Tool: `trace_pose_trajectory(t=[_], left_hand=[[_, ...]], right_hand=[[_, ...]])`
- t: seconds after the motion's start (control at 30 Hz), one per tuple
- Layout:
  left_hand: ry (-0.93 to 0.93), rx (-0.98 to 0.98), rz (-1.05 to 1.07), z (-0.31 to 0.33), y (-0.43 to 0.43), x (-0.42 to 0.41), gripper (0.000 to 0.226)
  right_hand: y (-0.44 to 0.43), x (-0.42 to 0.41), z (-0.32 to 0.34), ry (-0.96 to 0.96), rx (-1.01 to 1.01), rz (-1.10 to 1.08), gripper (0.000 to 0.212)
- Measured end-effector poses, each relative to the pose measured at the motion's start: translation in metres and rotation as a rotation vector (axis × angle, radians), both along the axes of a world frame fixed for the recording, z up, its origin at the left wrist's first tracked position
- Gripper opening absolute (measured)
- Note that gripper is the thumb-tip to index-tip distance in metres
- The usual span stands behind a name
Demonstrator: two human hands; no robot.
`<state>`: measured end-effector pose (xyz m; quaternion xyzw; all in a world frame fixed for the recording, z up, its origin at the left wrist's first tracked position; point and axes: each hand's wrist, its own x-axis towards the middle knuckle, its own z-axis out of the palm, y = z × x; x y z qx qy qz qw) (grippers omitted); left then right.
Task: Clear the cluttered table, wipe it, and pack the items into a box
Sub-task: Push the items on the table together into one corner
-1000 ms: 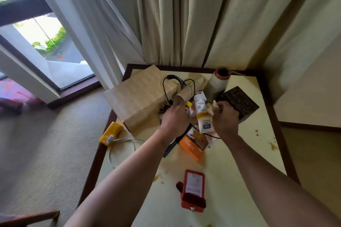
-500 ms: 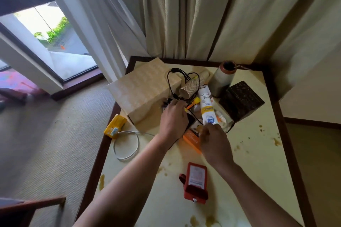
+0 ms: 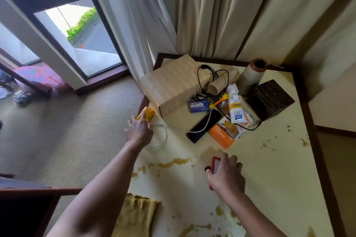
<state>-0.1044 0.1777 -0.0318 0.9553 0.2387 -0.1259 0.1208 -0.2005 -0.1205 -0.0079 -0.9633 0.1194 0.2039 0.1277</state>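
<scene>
The cream table (image 3: 273,175) with a dark wood rim carries brown spill stains (image 3: 173,163). My left hand (image 3: 139,131) reaches to the table's left edge, fingers stretched onto a yellow plug-like item (image 3: 148,113) with a white cable (image 3: 163,136). My right hand (image 3: 225,176) lies over a red case (image 3: 214,163) near the middle, fingers curled round it. A closed tan cardboard box (image 3: 173,84) stands at the back left. Beside it lies a pile: black cables (image 3: 207,82), paper cups (image 3: 221,82), a white and yellow tube (image 3: 235,106), a blue soap pack (image 3: 199,106), a black flat device (image 3: 204,125) and an orange charger box (image 3: 221,136).
A grey vase (image 3: 250,77) and a dark carved box (image 3: 271,100) stand at the back right. A yellow cloth (image 3: 134,215) lies at the table's near left edge. Curtains (image 3: 212,15) hang behind the table. Carpet (image 3: 86,131) and a glass door (image 3: 81,40) lie to the left.
Both hands left the pile. My left hand moved left to the yellow item at the edge. My right hand drew back onto the red case. The view tilted down.
</scene>
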Motion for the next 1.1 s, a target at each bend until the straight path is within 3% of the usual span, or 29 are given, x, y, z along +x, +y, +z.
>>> trace_pose_trajectory(t=[0.33,0.47,0.57,0.8,0.93,1.1], left_hand=[[-0.049,-0.004,-0.017,-0.012,0.006,-0.003,0.054],[-0.244,-0.296,0.141,0.002,-0.013,-0.017,0.038],[-0.396,-0.486,0.242,0.02,-0.033,-0.032,0.038],[-0.631,-0.656,0.336,0.056,-0.069,-0.03,0.043],[-0.727,-0.778,0.263,0.077,-0.083,-0.012,0.043],[-0.74,-0.78,0.022,0.107,-0.128,0.027,0.044]], right_hand=[[0.004,0.004,0.003,-0.087,0.172,-0.113,0.064],[-0.002,0.007,0.012,-0.159,0.318,-0.148,0.066],[-0.002,0.017,0.027,-0.282,0.389,-0.17,0.069],[-0.003,0.08,0.077,-0.575,0.54,-0.317,0.054],[-0.008,0.129,0.097,-0.714,0.665,-0.38,0.046],[-0.02,0.196,0.112,-0.848,0.801,-0.439,0.031]])
